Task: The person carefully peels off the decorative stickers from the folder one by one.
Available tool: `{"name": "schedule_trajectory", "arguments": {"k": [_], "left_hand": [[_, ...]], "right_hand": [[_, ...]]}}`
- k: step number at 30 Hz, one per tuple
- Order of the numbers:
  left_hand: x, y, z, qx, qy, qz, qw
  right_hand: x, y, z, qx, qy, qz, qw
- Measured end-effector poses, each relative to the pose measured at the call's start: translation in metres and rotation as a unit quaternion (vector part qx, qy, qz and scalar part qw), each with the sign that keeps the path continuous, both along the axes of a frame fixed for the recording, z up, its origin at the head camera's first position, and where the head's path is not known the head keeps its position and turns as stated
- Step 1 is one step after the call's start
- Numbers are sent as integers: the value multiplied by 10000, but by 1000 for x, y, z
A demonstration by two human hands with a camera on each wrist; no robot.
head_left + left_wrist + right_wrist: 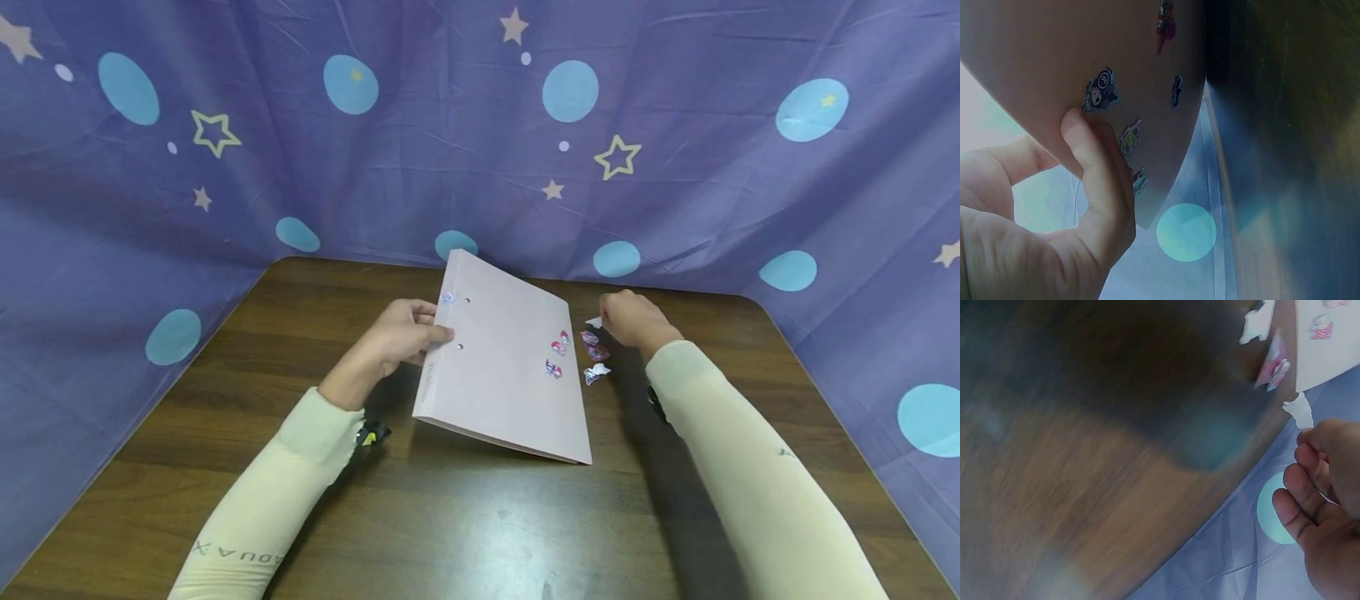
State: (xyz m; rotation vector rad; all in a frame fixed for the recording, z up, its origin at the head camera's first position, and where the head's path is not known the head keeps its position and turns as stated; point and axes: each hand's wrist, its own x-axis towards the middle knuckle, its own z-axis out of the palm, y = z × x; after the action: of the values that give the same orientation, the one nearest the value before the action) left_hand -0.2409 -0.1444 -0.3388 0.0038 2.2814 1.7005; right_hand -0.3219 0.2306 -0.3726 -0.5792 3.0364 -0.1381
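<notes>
A pale pink folder lies on the brown table, its left side raised a little. My left hand grips that left edge near the two punched holes. In the left wrist view the thumb presses on the folder's surface beside small cartoon stickers. More stickers sit near the folder's right edge. My right hand hovers just right of the folder and pinches a small white sticker piece at its fingertips; the same white piece shows in the right wrist view.
Several loose stickers lie on the table between the folder and my right hand. A purple cloth with blue dots and stars hangs round the table's back and sides. Bare wood stretches toward the front edge.
</notes>
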Motion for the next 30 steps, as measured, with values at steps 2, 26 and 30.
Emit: {"name": "schedule_trajectory", "arguments": {"k": [2,26,30], "left_hand": [[0,0,0,-20,-6,4,10000],[0,1,-1,6,-8,-10,10000],[-1,1,-1,33,-2,11,10000]], "right_hand": [[1,2,-1,131,34,149,9998],[15,3,-13,175,-405,751,9962],[16,2,-10,203,-339,649,9971]]}}
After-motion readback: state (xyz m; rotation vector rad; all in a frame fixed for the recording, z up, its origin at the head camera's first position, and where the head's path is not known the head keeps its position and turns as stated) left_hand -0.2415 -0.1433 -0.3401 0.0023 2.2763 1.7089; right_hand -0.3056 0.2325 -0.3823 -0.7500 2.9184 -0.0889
